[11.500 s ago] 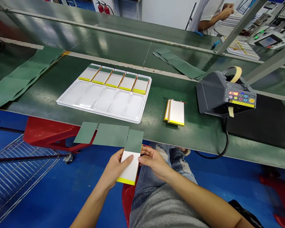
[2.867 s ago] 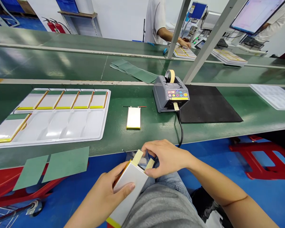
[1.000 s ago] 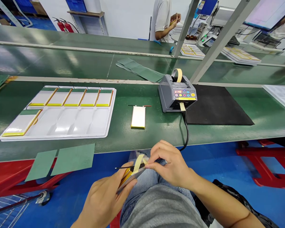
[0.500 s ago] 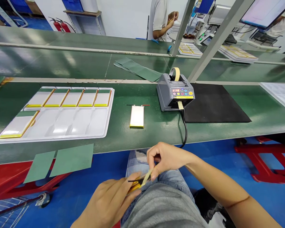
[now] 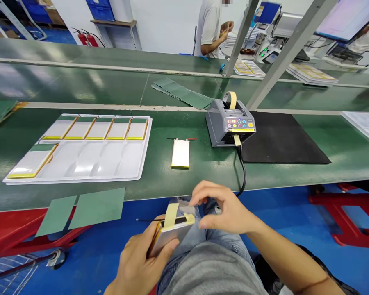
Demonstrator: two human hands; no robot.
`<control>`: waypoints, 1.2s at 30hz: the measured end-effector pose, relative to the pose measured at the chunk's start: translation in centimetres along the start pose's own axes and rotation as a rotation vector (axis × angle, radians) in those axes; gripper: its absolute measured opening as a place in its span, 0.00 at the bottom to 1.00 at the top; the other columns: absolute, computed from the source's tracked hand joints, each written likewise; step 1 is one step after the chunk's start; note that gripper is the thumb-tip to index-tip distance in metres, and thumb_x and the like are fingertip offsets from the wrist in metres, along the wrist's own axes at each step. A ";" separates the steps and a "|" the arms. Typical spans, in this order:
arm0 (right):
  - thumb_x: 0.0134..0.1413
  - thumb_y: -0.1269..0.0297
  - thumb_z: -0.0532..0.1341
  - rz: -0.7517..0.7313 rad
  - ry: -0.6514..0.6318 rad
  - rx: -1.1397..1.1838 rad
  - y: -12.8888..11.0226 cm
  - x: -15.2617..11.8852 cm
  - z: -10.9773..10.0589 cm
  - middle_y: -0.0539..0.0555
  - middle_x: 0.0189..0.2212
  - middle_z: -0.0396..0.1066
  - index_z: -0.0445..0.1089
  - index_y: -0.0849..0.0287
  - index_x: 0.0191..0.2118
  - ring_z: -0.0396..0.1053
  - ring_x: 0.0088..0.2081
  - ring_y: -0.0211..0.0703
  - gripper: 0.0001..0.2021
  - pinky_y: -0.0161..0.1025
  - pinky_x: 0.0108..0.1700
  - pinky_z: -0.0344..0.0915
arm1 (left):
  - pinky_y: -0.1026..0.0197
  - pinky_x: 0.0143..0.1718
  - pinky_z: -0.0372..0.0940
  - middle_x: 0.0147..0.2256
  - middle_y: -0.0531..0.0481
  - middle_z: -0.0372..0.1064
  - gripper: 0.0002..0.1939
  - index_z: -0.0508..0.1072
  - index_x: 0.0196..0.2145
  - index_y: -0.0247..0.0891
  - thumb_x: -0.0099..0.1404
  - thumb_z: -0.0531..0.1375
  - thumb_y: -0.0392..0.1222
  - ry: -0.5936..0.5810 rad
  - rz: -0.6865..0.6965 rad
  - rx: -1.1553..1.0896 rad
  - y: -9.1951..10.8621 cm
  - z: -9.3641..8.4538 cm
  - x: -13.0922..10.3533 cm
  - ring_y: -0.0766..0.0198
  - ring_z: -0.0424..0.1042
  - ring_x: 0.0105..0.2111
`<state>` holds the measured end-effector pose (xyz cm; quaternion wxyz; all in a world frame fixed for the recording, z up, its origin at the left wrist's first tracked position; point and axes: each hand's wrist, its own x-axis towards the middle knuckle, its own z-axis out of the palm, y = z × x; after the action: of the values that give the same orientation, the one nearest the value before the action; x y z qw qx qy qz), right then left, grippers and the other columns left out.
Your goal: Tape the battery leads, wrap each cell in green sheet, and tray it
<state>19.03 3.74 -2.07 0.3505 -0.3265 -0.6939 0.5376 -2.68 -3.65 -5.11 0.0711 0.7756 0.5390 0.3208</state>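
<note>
My left hand (image 5: 143, 256) is wrapped round a flat silver battery cell (image 5: 172, 237), holding it tilted above my lap. A strip of pale yellow tape (image 5: 171, 215) stands up from the end of the cell, and a smaller yellow piece lies at the corner beside it. From that end a thin black wire sticks out to the left. Just to the right of the cell is my right hand (image 5: 224, 209), its fingers curved and thumb apart, with nothing between them. On the bench lies a second battery cell (image 5: 180, 153) with a black and a red lead.
A white tray (image 5: 119, 166) at the left carries several cells. A grey tape dispenser (image 5: 230, 125) stands beside a black mat (image 5: 283, 139). Green sheets (image 5: 98, 208) overhang the bench's front edge. Across the bench, a person (image 5: 210, 30) stands near a metal post.
My left hand has turned the cell so its face and taped end show. My right hand has let go of the tape and its fingers have spread. The view has shifted slightly.
</note>
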 end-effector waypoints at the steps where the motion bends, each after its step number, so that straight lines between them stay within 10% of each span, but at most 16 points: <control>1: 0.44 0.58 0.69 -0.033 0.024 -0.078 -0.3 -0.2 0.2 0.51 0.37 0.68 0.72 0.56 0.40 0.64 0.37 0.38 0.16 0.37 0.41 0.62 | 0.67 0.26 0.68 0.33 0.49 0.78 0.16 0.62 0.46 0.40 0.67 0.51 0.52 0.020 -0.006 0.010 -0.1 0.2 0.0 0.62 0.77 0.24; 10: 0.52 0.63 0.65 0.083 -0.031 -0.204 0.9 -0.6 2.0 0.52 0.34 0.70 0.70 0.58 0.36 0.66 0.34 0.37 0.07 0.36 0.37 0.64 | 0.68 0.23 0.67 0.32 0.55 0.78 0.18 0.60 0.52 0.42 0.67 0.52 0.51 -0.092 -0.134 -0.094 -0.3 0.9 -0.8 0.65 0.75 0.22; 14: 0.51 0.67 0.64 -0.151 0.177 -0.403 0.5 -0.3 2.1 0.54 0.37 0.70 0.69 0.58 0.41 0.66 0.38 0.40 0.10 0.39 0.41 0.65 | 0.69 0.27 0.68 0.35 0.57 0.78 0.18 0.59 0.53 0.45 0.66 0.54 0.47 -0.157 -0.281 -0.160 -0.2 1.1 -1.0 0.66 0.76 0.27; 18: 0.53 0.73 0.62 -0.386 0.307 -0.543 -0.2 0.1 2.8 0.51 0.30 0.72 0.72 0.58 0.34 0.66 0.32 0.38 0.04 0.39 0.36 0.63 | 0.69 0.21 0.64 0.26 0.60 0.74 0.20 0.57 0.55 0.45 0.66 0.54 0.45 -0.177 -0.172 -0.160 -0.2 1.6 -1.1 0.69 0.71 0.17; 29: 0.49 0.69 0.66 0.049 0.052 -0.294 0.2 0.3 2.3 0.48 0.29 0.72 0.73 0.57 0.29 0.65 0.34 0.36 0.02 0.34 0.36 0.63 | 0.67 0.24 0.64 0.25 0.51 0.75 0.17 0.60 0.52 0.30 0.68 0.54 0.41 -0.139 0.158 -0.006 -0.8 1.3 -0.8 0.66 0.72 0.19; 36: 0.49 0.70 0.66 0.005 -0.035 -0.249 0.2 0.4 1.9 0.49 0.30 0.70 0.71 0.59 0.31 0.64 0.34 0.36 0.03 0.34 0.37 0.62 | 0.65 0.28 0.66 0.36 0.46 0.77 0.18 0.61 0.52 0.30 0.67 0.56 0.40 -0.155 0.226 0.018 -1.3 1.2 -1.0 0.65 0.75 0.26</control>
<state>17.20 3.15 -2.55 0.2936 -0.3598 -0.7604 0.4540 -3.28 -3.67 -7.03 0.0691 0.8544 0.4439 0.2611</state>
